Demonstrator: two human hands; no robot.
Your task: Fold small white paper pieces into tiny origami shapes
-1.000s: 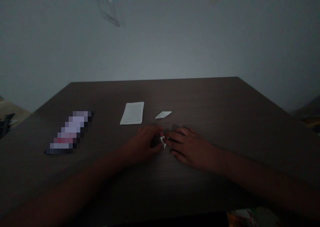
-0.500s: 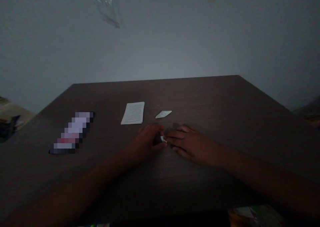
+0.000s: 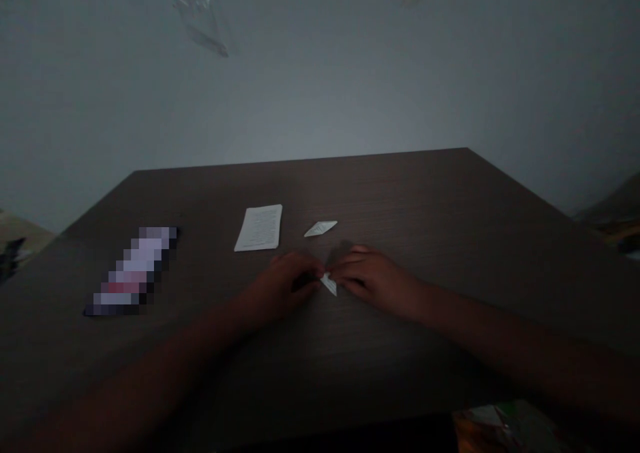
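A small folded piece of paper (image 3: 329,284) lies between my two hands near the middle of the table, its pointed end toward me. My left hand (image 3: 293,281) pinches its left side between thumb and fingers. From the right, my right hand (image 3: 367,274) closes its fingertips on the same paper. Part of the paper is hidden under the fingers. Just beyond my hands rests another folded paper (image 3: 321,228), flat and diamond-shaped. To its left is a stack of printed paper sheets (image 3: 259,228).
A phone with a blurred-out screen (image 3: 135,266) lies at the left of the brown table (image 3: 425,200). Behind the table stands a pale wall (image 3: 320,73) with a clear plastic bag (image 3: 200,16) on it. Colourful items show below the front edge at the right.
The folded paper has turned, and more of its pointed end now shows toward me. My right fingers have drawn in closer around it. The whole view has shifted slightly.
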